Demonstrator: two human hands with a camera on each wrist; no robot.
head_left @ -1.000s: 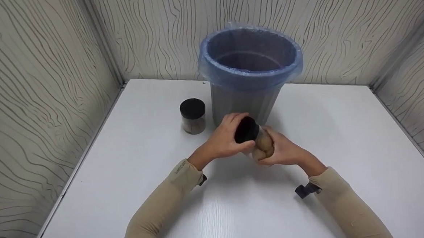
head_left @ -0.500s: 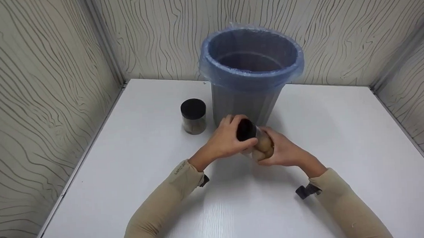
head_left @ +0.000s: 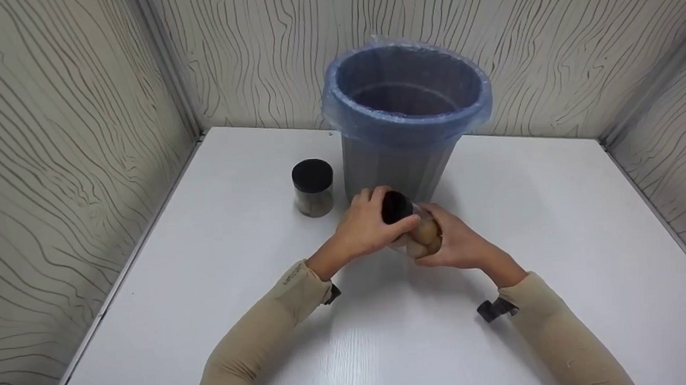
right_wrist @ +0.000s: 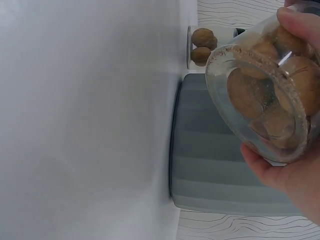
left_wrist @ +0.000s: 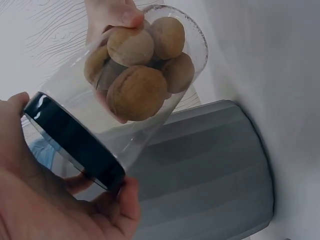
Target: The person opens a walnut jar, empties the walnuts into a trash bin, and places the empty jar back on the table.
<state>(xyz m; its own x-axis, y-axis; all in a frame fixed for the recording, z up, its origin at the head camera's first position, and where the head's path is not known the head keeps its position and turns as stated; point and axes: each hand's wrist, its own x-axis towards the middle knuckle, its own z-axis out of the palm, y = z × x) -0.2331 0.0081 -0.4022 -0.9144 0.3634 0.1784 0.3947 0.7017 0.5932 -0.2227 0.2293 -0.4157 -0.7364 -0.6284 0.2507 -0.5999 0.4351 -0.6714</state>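
A clear jar (left_wrist: 75, 82) with several walnuts (left_wrist: 137, 92) inside hangs tilted in the air between both hands, in front of the bin. My left hand (head_left: 367, 226) grips its black lid (left_wrist: 75, 137), the thumb on one side and the fingers on the other. Around the lower part of the jar curls my right hand (head_left: 462, 240). The right wrist view looks at the jar's base (right_wrist: 265, 100), with walnuts resting near it. Whether the lid is loose on the jar, I cannot tell.
Just beyond the hands stands a grey bin (head_left: 397, 166) lined with a blue plastic bag (head_left: 404, 132). Left of it a second jar (head_left: 314, 201) with a black lid stands upright, walnuts (right_wrist: 202, 45) inside. Patterned walls (head_left: 253, 56) enclose the white table (head_left: 233, 233).
The left thumb has shifted slightly upward along the lid, and the left fingers have moved a little with it. Jar and right hand stay nearly in place.
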